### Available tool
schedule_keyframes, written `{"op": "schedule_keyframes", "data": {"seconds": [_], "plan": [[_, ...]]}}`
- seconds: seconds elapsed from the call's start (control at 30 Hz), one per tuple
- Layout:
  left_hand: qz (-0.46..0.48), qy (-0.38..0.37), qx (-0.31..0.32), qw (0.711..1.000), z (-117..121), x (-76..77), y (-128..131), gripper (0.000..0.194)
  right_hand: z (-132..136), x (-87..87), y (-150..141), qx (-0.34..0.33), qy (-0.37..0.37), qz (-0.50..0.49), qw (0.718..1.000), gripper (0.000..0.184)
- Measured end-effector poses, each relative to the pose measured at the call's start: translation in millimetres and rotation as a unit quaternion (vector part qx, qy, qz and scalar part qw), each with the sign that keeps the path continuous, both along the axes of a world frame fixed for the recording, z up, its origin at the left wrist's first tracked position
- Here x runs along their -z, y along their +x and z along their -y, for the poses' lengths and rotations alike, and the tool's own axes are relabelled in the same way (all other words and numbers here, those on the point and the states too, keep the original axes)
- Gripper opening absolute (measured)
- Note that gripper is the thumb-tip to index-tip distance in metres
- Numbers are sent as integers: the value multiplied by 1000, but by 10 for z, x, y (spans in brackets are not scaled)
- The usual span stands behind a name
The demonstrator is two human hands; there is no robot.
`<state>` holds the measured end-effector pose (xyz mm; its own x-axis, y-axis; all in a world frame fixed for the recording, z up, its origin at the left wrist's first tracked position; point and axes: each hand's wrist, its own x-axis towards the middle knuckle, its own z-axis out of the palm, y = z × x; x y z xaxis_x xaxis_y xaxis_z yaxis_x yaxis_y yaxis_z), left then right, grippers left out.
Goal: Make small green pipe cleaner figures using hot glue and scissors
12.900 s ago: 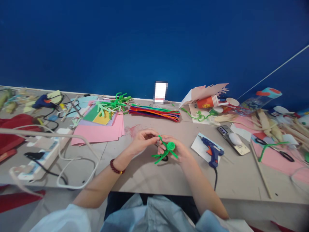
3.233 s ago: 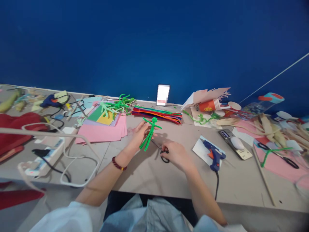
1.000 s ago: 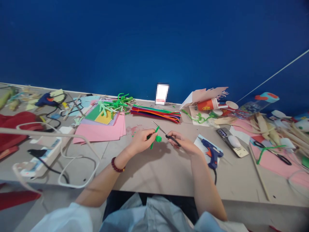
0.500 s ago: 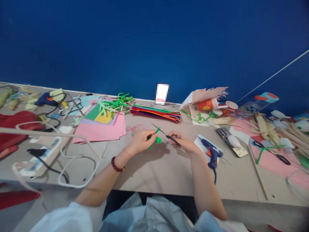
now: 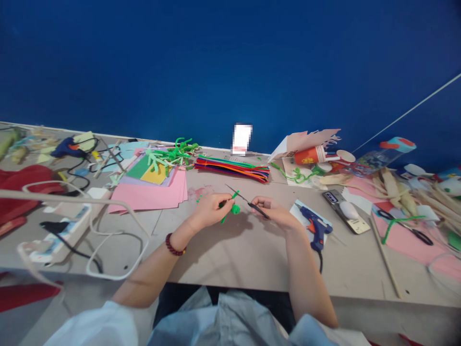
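Note:
Between the thumb and fingers of my left hand (image 5: 214,209) is a green pipe cleaner (image 5: 235,209), with a curled clump beside a straight stem. My right hand (image 5: 270,209) is closed around the dark handles of a pair of scissors (image 5: 252,205). Their blades point up and to the left, passing near the upper end of the green stem; I cannot tell whether they touch it. Behind both hands lies a bundle of multicoloured pipe cleaners (image 5: 232,169). Bent green pipe cleaners (image 5: 176,154) are heaped to its left.
Pink paper sheets (image 5: 147,197) and a white power strip (image 5: 77,226) with looping cables lie to the left. To the right are a blue glue gun (image 5: 317,228), a phone (image 5: 340,206), a wooden stick (image 5: 385,259) and another pair of scissors (image 5: 419,235). Orange paper cups (image 5: 309,156) lie farther back.
Almost nothing differs. The green pipe cleaner in my left hand has shifted very slightly, and both hands keep their grip and place.

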<state>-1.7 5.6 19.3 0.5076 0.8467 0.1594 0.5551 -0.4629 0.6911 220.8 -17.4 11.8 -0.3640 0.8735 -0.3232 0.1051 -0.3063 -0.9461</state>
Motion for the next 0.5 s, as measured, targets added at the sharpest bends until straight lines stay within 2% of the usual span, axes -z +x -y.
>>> {"op": "schedule_keyframes", "data": {"seconds": [0.3, 0.5], "plan": [[20, -15, 1, 1000, 3, -28, -13, 33, -9, -25, 7, -6, -5, 14, 1000, 32], [48, -24, -5, 999, 3, -32, -15, 33, -23, 1, -27, 7, 6, -16, 1000, 35]]}}
